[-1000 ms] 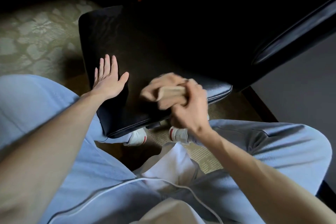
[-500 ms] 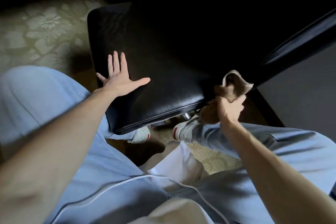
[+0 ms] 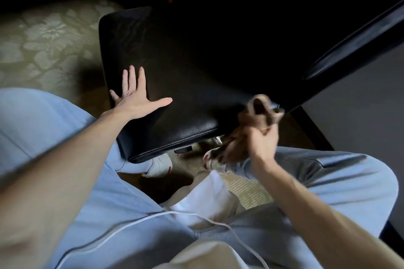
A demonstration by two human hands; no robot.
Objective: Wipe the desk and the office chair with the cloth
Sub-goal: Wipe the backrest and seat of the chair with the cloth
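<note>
Swung outward since 1 second ago, the thumb of the left hand point(image 3: 137, 100) now points right across the black padded leather seat of the office chair point(image 3: 196, 67), while the right hand point(image 3: 262, 140) and the crumpled brown cloth point(image 3: 262, 108) it grips have left the seat's front edge for its right front corner.

At far left, a pale green floral-patterned carpet point(image 3: 43, 35) runs beneath the chair. A person in light blue trousers point(image 3: 32, 120) faces the seat, knees apart to either side of its front. The left hand lies flat and wide open on the seat's left front part, palm down, 4 fingers straight and pointing away, holding nothing.

Below the seat's front edge, white shoes with red trim point(image 3: 158, 165) stand on the carpet, the left one partly under the seat. A thin white cable point(image 3: 131, 223) crosses the lap beside a white shirt hem point(image 3: 207, 199).

Right of centre, the right hand, blurred by motion, is curled tight round the cloth. 1 end of the cloth stands up above the fist at the seat's right front corner; the other trails down toward the right shoe. Blur hides whether cloth meets leather. Above it, a glossy black armrest point(image 3: 354, 43) slants up to the frame's right edge.
</note>
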